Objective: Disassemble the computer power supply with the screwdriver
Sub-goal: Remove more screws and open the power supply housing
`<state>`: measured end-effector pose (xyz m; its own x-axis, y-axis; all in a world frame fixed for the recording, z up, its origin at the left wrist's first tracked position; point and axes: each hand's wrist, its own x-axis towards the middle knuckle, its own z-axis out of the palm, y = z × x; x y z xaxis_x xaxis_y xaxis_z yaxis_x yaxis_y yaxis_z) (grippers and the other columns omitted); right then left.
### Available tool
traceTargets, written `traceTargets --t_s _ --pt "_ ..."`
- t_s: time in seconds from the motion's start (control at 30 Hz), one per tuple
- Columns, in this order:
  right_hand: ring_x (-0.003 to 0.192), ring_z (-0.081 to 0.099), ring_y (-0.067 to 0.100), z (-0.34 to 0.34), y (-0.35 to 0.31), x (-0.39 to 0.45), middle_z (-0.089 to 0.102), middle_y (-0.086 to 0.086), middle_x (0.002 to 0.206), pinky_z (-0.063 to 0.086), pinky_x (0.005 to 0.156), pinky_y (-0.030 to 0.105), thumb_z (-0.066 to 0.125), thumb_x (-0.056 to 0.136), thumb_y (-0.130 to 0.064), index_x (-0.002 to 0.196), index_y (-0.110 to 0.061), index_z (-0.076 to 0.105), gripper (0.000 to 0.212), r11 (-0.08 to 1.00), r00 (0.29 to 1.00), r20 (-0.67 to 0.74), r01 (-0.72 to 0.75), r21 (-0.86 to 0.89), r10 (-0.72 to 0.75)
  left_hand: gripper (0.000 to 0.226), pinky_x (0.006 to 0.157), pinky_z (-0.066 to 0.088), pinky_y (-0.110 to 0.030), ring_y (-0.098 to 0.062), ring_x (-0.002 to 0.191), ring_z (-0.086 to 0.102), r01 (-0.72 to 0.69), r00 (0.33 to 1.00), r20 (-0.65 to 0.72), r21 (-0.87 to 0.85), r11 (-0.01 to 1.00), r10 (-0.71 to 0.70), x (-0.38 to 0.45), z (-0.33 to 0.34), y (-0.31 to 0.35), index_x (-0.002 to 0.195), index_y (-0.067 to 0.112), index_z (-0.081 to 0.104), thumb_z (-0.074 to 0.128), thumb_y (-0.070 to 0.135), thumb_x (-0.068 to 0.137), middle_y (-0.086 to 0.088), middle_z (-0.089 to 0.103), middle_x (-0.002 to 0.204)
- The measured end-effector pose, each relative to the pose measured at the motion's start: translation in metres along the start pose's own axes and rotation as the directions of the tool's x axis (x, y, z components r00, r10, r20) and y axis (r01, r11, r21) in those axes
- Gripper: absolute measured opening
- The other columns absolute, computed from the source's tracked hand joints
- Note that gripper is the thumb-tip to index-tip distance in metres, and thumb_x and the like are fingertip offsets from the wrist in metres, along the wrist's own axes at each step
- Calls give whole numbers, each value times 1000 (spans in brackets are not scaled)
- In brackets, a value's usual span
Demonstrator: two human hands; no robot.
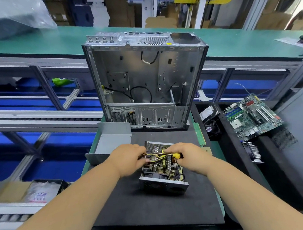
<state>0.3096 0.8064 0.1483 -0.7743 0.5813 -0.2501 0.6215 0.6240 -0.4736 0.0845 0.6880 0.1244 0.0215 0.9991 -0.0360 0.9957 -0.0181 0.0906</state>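
PSU [162, 170] sits on the black mat [151, 210], dead centre, right under both hands, cover already off and the board w/ coils and caps showing. Its long axis runs away from the person, mesh end far, solid end wall near. Cover [112, 142] lies just beside it to the far left, well clear.

Screwdriver [173, 155] lies crosswise over the far half of the PSU, approx. left-right: yellow handle on the right, shaft pointing left, so it cuts across the box's long axis, not along it.

Right hand [189, 156] grips the handle, fingers curled round it. Left hand [130, 159] is curled in at the shaft/wire bundle on the left edge; looks like it pinches wires or steadies the tip, can't tell which.

Both hands equally near; right drives, left guides. Likely step: working a screw or clip on the left inner wall, so the next move prob. needs the tip kept level and pushed leftward.

Case [145, 80] stands open behind, motherboard [251, 117] off to the right.
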Motion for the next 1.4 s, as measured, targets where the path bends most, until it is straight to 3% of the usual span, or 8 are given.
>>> traceTargets --t_s 0.2,0.4,0.57,0.8,0.97,1.1,1.23,1.4 --pt "128 49 3 7 2 1 53 -19 144 38 98 17 54 82 -2 137 -40 57 67 995 999 5 -52 86 51 85 108 30 -34 -18 126 45 -65 994 71 -181 981 79 -14 7 2 146 24 35 51 75 80 4 50 138" --pt "124 53 7 9 3 2 54 -15 142 44 101 26 54 82 -1 136 -38 58 66 985 996 -59 -51 164 62 109 112 29 -31 -16 132 40 -74 986 133 -195 978 101 -13 10 6 149 25 28 71 76 63 4 43 144" --pt "104 59 14 5 7 -3 65 -7 113 48 90 32 57 84 1 102 -34 69 41 946 966 -246 7 324 77 98 98 44 -31 -16 122 51 -38 989 135 -179 983 63 -13 10 8 144 30 32 69 75 65 8 48 136" --pt "82 63 7 -5 13 -8 70 -12 83 49 74 25 65 85 -9 83 -27 71 18 929 984 -118 -80 361 130 78 84 44 -26 -14 106 55 -39 991 116 -182 983 60 -13 7 13 130 29 50 70 72 68 9 57 118" --pt "67 56 0 -11 15 -9 67 -17 72 43 64 19 66 84 -9 81 -25 72 18 920 983 -108 -99 379 150 47 67 43 -28 -13 78 52 3 998 69 -268 964 16 -4 -11 13 97 25 60 72 64 73 11 58 83" --pt "72 59 16 -22 14 -11 71 -7 79 45 67 27 66 85 -12 82 -21 73 12 907 980 -112 -106 408 165 37 70 46 -24 -7 77 56 50 996 83 -386 921 -20 6 -26 11 100 28 63 74 56 77 15 60 83" --pt "50 44 9 -31 16 -10 55 -8 58 34 52 24 69 88 -29 74 -9 68 25 893 981 -85 -121 433 174 26 61 42 -18 4 63 55 87 995 89 -482 872 -50 14 -29 9 91 34 59 76 50 78 18 59 72" --pt "50 33 12 -38 21 -11 38 -7 53 27 48 22 81 76 -40 64 -18 56 36 866 987 -6 -138 481 161 28 70 48 -27 -6 66 54 142 990 80 -573 807 -117 24 -28 7 89 27 66 77 50 77 5 65 78"
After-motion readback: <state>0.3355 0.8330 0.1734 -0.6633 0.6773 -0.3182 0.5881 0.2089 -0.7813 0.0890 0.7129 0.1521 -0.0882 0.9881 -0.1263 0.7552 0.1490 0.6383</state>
